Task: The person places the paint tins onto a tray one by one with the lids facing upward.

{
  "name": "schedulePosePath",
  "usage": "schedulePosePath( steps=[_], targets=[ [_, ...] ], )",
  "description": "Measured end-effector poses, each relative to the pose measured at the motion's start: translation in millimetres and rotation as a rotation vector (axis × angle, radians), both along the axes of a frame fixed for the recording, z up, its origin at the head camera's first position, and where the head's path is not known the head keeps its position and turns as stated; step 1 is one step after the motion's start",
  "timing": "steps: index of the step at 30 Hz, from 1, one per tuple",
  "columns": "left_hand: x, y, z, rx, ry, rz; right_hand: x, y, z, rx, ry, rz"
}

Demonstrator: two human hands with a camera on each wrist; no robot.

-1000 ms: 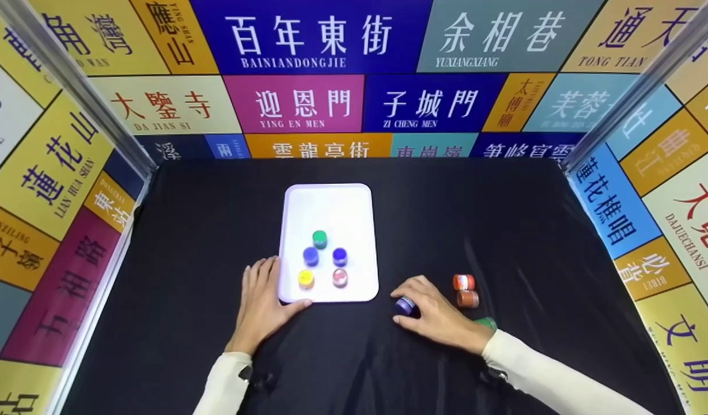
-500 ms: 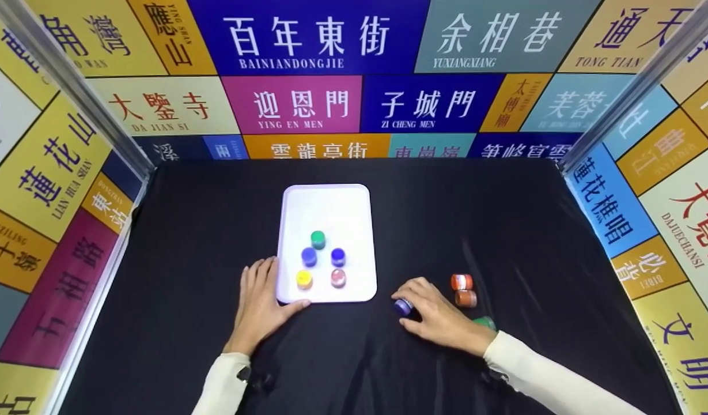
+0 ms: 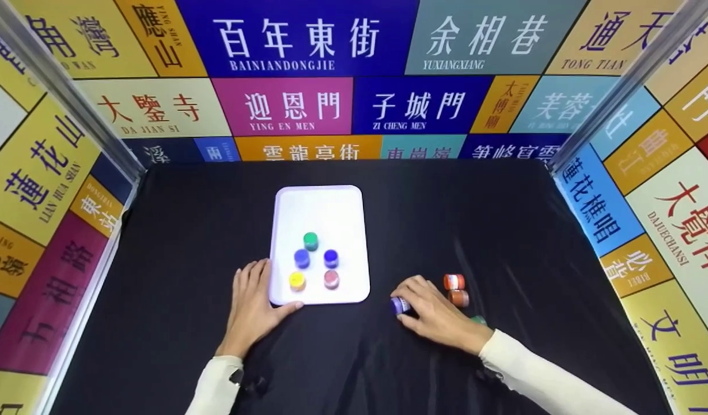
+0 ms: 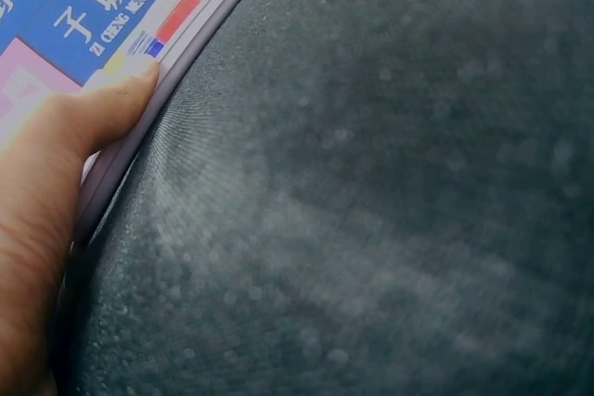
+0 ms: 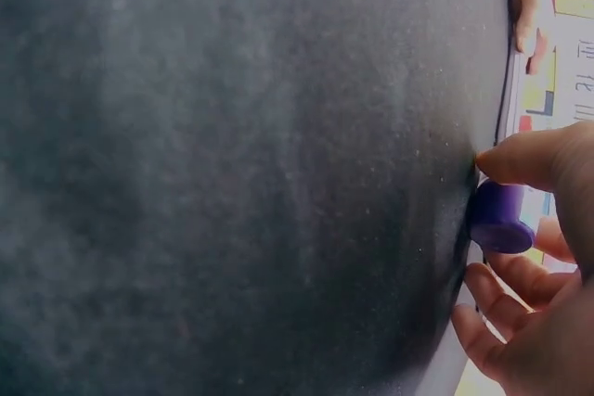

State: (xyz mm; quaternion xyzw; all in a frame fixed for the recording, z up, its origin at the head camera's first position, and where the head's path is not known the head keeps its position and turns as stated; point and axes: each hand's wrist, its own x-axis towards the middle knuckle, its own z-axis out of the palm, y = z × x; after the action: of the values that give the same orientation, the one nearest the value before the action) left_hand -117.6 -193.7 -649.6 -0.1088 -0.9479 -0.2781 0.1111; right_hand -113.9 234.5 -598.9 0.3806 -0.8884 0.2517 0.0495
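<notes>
My right hand [image 3: 437, 314] grips a small purple paint jar [image 3: 399, 305] between thumb and fingers, just right of the white tray [image 3: 354, 219]. In the right wrist view the purple jar [image 5: 501, 220] lies on its side, thumb above it and fingers curled behind. My left hand [image 3: 250, 305] rests on the tray's near left corner, fingers straight along the left side and thumb on the front rim. The left wrist view has that thumb [image 4: 121, 104] on the tray rim [image 4: 176, 76]. On the tray stand green [image 3: 310, 241], violet [image 3: 302, 258], blue [image 3: 330, 258], yellow [image 3: 296, 280] and pink [image 3: 331, 279] jars.
Right of my right hand lie a red jar [image 3: 454, 282] and a brown jar [image 3: 458, 298]. A green jar [image 3: 478, 320] is partly hidden behind the wrist. Black cloth [image 3: 492, 230] covers the table, with printed panels [image 3: 296, 106] around it.
The purple jar has turned in my right hand, its side now showing more. My left hand stays on the tray corner. The whole head view has shifted slightly.
</notes>
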Motion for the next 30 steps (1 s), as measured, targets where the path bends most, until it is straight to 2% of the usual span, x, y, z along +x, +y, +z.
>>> schedulePosePath(
  steps=[10,20,30],
  targets=[
    [0.9,-4.1,-3.3,0.004,-0.022,0.003,-10.3,-4.2,0.5,-0.07,-0.024,-0.107],
    [0.9,-3.0,-3.8,0.005,-0.038,0.006,-19.6,-4.9,-1.4,-0.169,-0.008,-0.097],
    [0.6,0.0,3.1,0.001,-0.042,0.006,-33.6,-11.3,7.1,-0.181,-0.063,-0.111]
  ],
)
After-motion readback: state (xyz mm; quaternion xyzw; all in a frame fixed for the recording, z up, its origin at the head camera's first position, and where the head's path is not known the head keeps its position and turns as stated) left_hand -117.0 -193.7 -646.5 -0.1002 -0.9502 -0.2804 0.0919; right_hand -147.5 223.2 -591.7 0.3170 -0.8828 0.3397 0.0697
